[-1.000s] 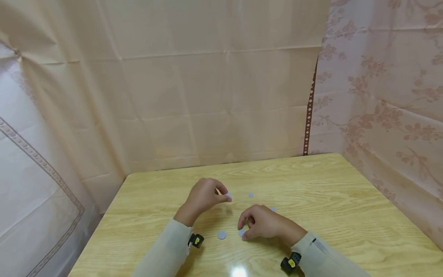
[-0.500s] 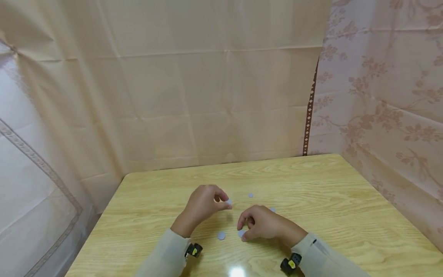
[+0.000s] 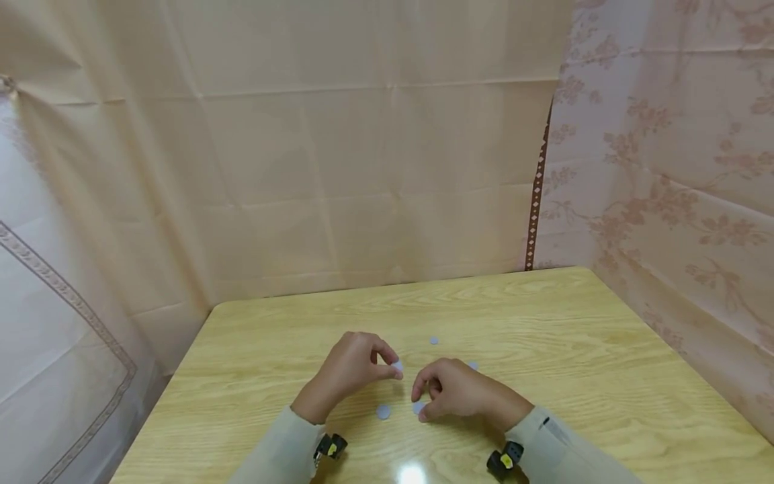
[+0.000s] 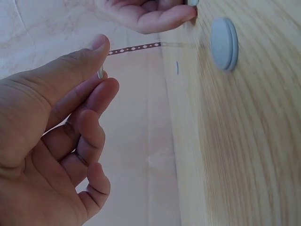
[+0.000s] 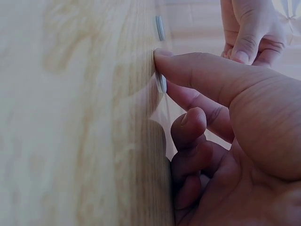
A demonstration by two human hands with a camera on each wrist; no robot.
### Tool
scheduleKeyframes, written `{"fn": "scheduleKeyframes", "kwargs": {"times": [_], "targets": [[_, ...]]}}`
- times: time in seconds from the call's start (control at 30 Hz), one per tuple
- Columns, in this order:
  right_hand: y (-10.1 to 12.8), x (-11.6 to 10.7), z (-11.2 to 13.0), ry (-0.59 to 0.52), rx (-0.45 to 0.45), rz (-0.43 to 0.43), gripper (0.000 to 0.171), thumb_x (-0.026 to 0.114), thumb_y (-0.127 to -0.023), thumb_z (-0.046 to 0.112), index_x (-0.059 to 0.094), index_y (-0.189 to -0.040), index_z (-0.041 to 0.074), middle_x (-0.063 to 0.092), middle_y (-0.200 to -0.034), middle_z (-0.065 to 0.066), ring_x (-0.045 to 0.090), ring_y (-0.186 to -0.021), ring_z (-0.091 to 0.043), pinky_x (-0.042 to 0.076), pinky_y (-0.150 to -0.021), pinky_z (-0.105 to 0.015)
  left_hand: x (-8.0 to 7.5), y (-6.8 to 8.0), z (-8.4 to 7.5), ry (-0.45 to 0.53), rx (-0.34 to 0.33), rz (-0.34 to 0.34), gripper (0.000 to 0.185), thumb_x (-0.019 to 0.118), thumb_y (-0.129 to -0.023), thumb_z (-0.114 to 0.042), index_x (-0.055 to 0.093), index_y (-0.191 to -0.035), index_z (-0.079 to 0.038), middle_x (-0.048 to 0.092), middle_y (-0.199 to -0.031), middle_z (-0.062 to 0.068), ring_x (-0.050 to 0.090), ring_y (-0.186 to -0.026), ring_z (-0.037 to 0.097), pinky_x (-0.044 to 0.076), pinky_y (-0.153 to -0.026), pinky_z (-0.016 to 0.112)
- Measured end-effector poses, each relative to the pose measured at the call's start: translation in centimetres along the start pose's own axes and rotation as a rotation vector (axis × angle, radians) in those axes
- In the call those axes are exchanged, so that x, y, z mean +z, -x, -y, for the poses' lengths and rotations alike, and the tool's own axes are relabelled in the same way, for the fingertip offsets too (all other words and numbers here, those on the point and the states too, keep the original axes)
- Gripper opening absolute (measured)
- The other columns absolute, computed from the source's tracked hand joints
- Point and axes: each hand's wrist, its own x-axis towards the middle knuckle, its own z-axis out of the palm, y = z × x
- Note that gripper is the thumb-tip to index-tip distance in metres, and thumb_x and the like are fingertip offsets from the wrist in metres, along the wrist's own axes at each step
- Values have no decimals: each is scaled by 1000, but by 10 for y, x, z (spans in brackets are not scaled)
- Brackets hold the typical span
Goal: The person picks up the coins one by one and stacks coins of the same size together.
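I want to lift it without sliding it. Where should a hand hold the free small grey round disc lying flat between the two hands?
Probably pinch the small grey round disc by its rim, thumb and fingertip on opposite sides, coming from above. It lies flat on the wooden table, thin, so only its edge offers a hold.

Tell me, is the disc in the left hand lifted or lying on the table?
Lifted: the left hand pinches the disc above the table.

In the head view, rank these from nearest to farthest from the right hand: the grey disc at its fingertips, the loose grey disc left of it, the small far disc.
1. Disc at the fingertips, touching the right hand.
2. Loose grey disc, just left.
3. Small far disc, beyond both hands.
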Motion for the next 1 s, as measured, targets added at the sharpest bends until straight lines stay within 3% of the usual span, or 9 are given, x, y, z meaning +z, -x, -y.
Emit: {"fn": "scheduleKeyframes", "kwargs": {"times": [0.3,0.53,0.83,1.0], "targets": [[-2,-1,-4,-7,13,11,20,86,-84,16,76,-101,17,53,-60,4,40,-48,-5,35,-46,-17,4,1,-7,15,17,42,13,87,-83,-34,81,-90,-25,74,-91,-16,61,-78,11,48,-71,27],[-3,-1,-3,-7,11,17,20,86,-85,17,76,-102,17,54,-60,5,40,-48,-5,35,-47,-18,8,3,-8,35,34,56,15,87,-84,-30,81,-96,-23,68,-82,-20,47,-62,4,41,-55,20],[-2,-1,-2,9,-9,7,19,86,-85,17,75,-100,16,53,-61,2,40,-48,-6,35,-47,-17,18,2,-7,85,28,102,11,86,-86,-24,81,-94,-18,68,-79,-18,52,-61,1,47,-56,20],[-2,-1,-4,21,-20,5,18,86,-85,18,77,-100,19,52,-58,4,38,-46,-4,32,-45,-16,24,1,-8,126,29,130,7,85,-87,-24,81,-90,-19,67,-75,-17,49,-56,1,44,-53,19]]}}
